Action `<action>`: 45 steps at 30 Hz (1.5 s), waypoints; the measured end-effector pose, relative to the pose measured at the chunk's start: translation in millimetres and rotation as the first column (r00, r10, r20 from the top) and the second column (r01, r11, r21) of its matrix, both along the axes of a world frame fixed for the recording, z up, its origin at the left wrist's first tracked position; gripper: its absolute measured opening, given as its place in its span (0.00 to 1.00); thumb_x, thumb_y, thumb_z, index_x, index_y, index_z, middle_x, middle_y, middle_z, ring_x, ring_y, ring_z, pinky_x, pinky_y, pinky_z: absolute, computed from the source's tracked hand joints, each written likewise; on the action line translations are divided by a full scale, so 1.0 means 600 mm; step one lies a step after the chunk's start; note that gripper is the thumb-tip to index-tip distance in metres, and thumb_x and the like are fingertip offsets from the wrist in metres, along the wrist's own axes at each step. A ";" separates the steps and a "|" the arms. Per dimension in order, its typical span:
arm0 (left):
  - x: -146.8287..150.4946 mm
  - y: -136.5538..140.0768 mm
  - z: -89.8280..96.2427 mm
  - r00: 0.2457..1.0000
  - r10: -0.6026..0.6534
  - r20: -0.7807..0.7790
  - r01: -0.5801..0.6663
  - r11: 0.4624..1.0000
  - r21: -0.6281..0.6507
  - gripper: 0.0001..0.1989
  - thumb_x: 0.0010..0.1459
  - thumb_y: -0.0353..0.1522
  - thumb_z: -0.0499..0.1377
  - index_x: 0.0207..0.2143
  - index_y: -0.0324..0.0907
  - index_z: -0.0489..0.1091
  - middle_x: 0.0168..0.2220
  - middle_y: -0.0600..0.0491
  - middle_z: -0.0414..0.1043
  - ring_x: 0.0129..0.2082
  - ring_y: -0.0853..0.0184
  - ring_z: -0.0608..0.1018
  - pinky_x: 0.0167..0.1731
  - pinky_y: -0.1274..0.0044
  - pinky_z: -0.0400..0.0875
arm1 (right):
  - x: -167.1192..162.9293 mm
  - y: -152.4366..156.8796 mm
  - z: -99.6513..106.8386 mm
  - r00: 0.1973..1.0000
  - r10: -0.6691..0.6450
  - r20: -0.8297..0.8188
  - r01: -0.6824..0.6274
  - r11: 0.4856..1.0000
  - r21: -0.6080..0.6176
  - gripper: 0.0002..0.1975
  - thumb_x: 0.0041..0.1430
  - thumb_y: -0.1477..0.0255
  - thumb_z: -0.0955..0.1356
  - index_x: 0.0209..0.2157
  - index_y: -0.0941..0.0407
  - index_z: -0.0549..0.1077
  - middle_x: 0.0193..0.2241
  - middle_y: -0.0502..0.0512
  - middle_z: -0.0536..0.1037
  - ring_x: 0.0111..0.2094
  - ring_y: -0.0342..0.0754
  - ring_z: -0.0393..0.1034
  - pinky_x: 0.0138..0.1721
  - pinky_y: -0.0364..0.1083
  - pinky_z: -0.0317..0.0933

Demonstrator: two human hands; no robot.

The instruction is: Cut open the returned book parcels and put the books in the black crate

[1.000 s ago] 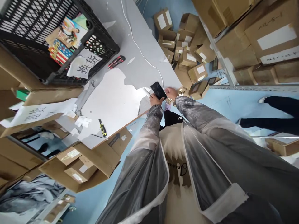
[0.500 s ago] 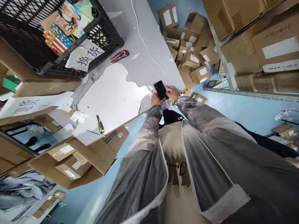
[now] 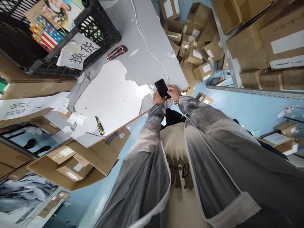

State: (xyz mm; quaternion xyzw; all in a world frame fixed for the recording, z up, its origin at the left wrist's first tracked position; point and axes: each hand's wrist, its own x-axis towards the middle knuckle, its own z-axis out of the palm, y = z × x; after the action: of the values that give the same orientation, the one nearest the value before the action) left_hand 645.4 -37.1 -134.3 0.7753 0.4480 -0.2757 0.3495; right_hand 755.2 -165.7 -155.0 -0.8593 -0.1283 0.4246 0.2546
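Note:
A black smartphone (image 3: 161,87) with a dark screen is held over the front edge of the table. My left hand (image 3: 158,98) is closed around its lower left side. At the phone's right edge, my right hand (image 3: 174,92) has its fingers bent against it, close to the end of a white cable (image 3: 152,53). Whether the cable is plugged into the phone is hidden by the fingers. To the left on the table lie a yellow-and-black utility knife (image 3: 100,126) and a red-and-black utility knife (image 3: 117,52).
A black plastic crate (image 3: 98,30) holding colourful packets stands at the table's far left. Below the table's left end sits an open cardboard box (image 3: 95,158) with smaller boxes inside. Piled cartons (image 3: 192,53) lie beyond the right edge, near a loaded metal shelf (image 3: 256,91).
The camera view has shifted slightly, so the table and crate appear further left. Both hands keep hold of the phone. The dark shape at the far right has mostly gone from view.

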 end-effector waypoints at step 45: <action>0.025 0.014 0.032 0.984 -0.134 -0.115 0.128 0.990 -0.061 0.43 0.77 0.38 0.76 0.83 0.41 0.59 0.76 0.29 0.71 0.76 0.44 0.81 0.75 0.63 0.75 | -0.003 -0.003 -0.023 0.958 -0.254 -0.136 0.279 0.936 0.215 0.27 0.62 0.66 0.71 0.59 0.55 0.90 0.53 0.62 0.85 0.68 0.67 0.78 0.81 0.64 0.70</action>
State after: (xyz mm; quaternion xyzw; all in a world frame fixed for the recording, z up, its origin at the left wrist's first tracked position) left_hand 660.7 -28.8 -115.0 0.7757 0.4085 -0.3558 0.3238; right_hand 753.2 -167.3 -168.7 -0.8094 -0.0454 0.4132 0.4149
